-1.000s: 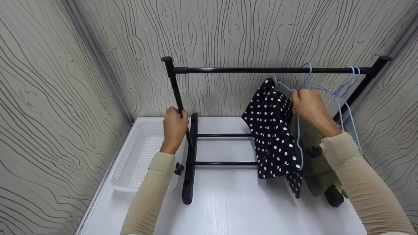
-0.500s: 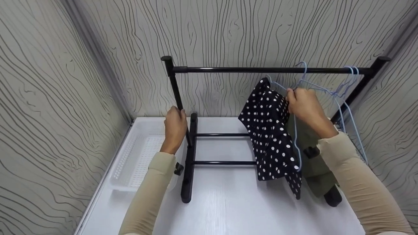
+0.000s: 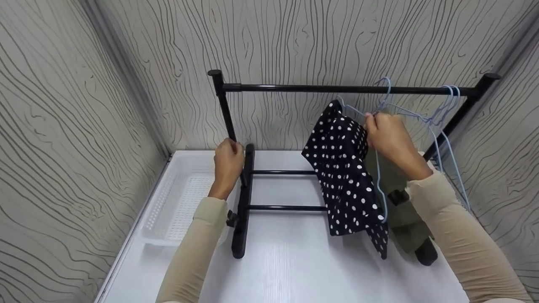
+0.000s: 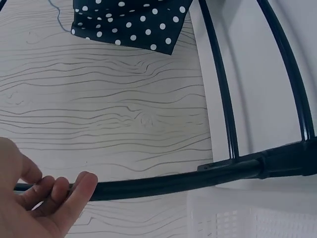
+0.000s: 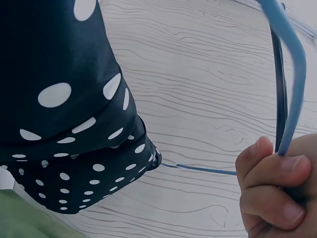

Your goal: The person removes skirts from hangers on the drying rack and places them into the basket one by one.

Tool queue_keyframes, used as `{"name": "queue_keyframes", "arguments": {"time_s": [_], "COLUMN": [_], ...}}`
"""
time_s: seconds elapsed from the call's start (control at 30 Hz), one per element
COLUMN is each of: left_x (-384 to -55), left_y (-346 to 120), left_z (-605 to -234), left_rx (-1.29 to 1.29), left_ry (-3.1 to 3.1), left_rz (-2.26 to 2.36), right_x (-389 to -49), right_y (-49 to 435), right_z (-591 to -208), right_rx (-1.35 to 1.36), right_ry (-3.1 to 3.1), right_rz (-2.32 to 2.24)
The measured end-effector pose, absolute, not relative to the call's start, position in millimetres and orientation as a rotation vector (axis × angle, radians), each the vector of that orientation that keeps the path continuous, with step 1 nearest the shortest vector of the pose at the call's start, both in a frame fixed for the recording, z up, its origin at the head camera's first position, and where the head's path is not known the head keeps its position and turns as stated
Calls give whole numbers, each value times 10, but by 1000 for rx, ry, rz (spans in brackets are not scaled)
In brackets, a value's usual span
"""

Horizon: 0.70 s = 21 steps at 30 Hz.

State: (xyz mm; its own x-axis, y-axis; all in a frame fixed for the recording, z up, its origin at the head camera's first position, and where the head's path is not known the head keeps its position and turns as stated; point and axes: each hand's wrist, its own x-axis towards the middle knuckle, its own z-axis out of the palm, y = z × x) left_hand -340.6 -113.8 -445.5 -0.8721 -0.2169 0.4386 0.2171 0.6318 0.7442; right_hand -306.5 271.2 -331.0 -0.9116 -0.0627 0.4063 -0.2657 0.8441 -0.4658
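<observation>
In the head view my left hand (image 3: pixel 228 168) grips the left upright post (image 3: pixel 226 115) of a black clothes rack, and the left wrist view shows its fingers curled at that post (image 4: pixel 148 188). My right hand (image 3: pixel 392 141) holds a light blue hanger (image 5: pixel 299 64) near its neck, just below the rack's top rail (image 3: pixel 294 88). The hanger's hook is over the rail. From this hanger hangs a navy garment with white polka dots (image 3: pixel 343 176), bunched towards one side, with a bare blue arm of the hanger showing on its right.
An olive green garment (image 3: pixel 408 219) hangs behind the right forearm, partly hidden. More blue hangers (image 3: pixel 429 120) hang at the rail's right end. A white perforated basket (image 3: pixel 158 210) stands left of the rack. Wood-patterned walls (image 3: pixel 269 42) enclose the white tabletop (image 3: pixel 269 269).
My right hand has moved a little to the left, and the hanger with the polka-dot garment has slid left along the rail with it. My left hand stays on the post.
</observation>
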Motion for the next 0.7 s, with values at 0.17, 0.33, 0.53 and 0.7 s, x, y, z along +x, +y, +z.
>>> {"name": "queue_keyframes", "arguments": {"time_s": [0.17, 0.33, 0.53, 0.7], "left_x": [-3357, -3314, -3261, -3206], "left_y": [-994, -818, -572, -399], "left_z": [-4578, -4776, -4986, -5098], "left_rx": [-28, -11, 33, 29], "left_ry": [-2383, -2428, -2454, -2484], "left_rz": [-1164, -1220, -1332, -1408], "right_x": [-3065, -3048, -3027, -3006], "right_y": [2668, 2623, 2560, 2501], "right_z": [-3302, -3288, -3269, -3255], "right_rx": [266, 298, 303, 310], "right_ry": [-2637, -2612, -2589, -2600], "right_rz": [745, 705, 684, 711]}}
